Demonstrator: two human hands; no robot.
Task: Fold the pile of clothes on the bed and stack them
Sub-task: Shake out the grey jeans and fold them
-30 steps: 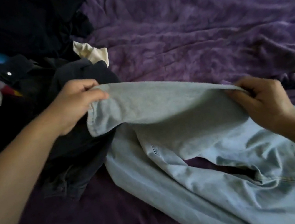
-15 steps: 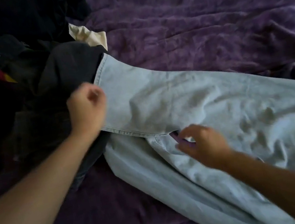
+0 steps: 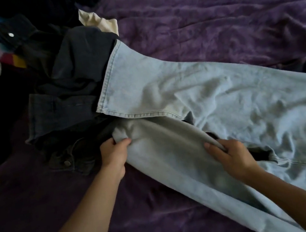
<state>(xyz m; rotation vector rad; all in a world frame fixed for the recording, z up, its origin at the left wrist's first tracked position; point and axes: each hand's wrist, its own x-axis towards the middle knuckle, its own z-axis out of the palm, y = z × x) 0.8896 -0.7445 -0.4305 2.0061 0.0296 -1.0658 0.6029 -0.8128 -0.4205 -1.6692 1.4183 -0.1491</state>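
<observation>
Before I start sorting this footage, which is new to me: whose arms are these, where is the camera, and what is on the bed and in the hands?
There is no machine here. These are a person's two bare arms, filmed by one wide-angle camera worn on the head, looking forward and down. The left hand grips the hem end of the nearer leg of the light blue jeans. The right hand pinches the same leg further along. The other leg lies flat on the purple bedspread. To the left sits the pile of dark clothes, with a cream garment poking out behind it.
</observation>
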